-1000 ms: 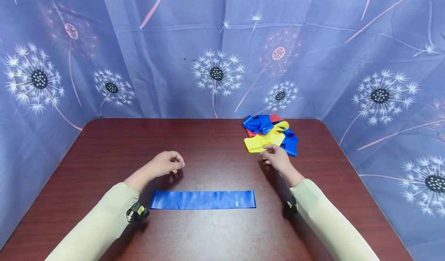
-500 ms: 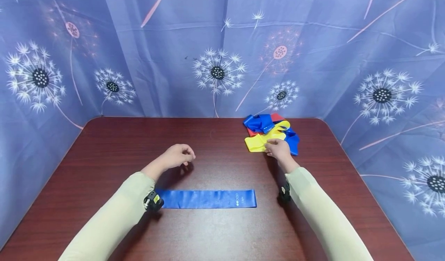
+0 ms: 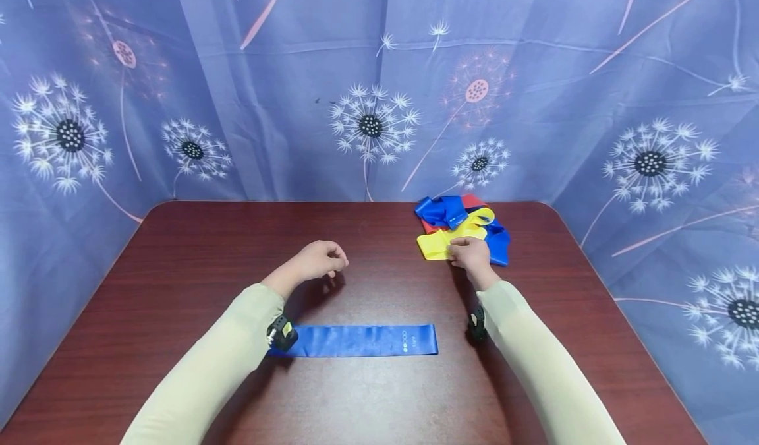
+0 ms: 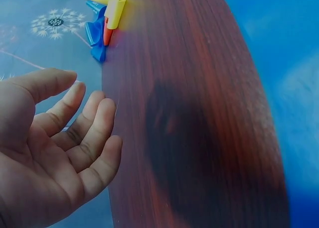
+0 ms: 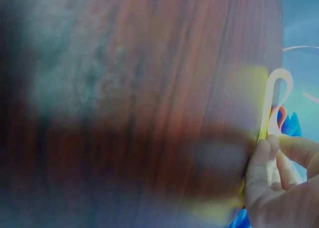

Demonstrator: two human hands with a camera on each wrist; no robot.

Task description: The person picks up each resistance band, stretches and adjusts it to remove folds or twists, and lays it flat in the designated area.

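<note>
My right hand (image 3: 471, 255) is at the front of a loose pile of resistance bands. Thumb and fingers pinch the edge of the yellow resistance band (image 3: 435, 244), whose looped end (image 5: 268, 106) rises beside the fingertips in the right wrist view. Behind and beside it are a crumpled blue band (image 3: 440, 211), a red band (image 3: 472, 201) and more blue band (image 3: 499, 244). My left hand (image 3: 317, 259) hovers over the table's middle with loosely bent fingers and holds nothing; its palm (image 4: 40, 173) shows in the left wrist view.
Flat across the table (image 3: 379, 399) lies a blue resistance band (image 3: 367, 341) with printed marks at its right end. The left wrist camera (image 3: 281, 334) overlaps its left end. A blue curtain (image 3: 284, 102) with dandelion prints stands behind the table and along its sides.
My left hand has moved right and farther forward over the table. The right hand has shifted slightly forward onto the yellow band, and its wrist has swung a little left.
</note>
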